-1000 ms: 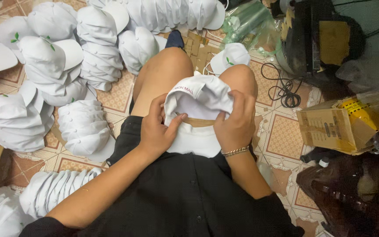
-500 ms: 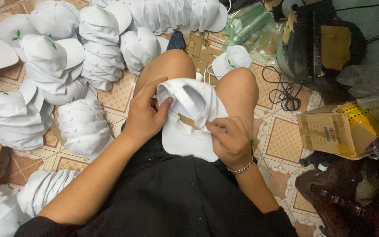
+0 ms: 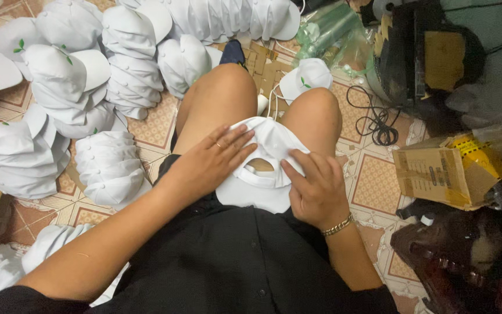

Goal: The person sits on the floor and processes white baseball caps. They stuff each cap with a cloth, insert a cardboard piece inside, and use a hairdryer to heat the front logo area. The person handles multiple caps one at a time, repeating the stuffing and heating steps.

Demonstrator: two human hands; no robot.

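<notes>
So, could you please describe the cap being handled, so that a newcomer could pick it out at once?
Start from the person's bare knees in the middle of the tiled floor. Between them, on the lap, lies one white cap, with the left hand flat on it and the right hand at its edge. Unlike the stacked caps around it, it lies singly, its back opening facing up.

One head-worn camera looks steeply down from above the seated person's lap, close enough that the black shirt [image 3: 228,261] fills the bottom edge. The view faces forward toward 12 o'clock, over the knees to the tiled floor [image 3: 373,186]. Stacked white caps [image 3: 111,168] lie from 9 to 12 o'clock, a cardboard box [image 3: 437,174] at 3 o'clock. No second view shares this scene.
</notes>
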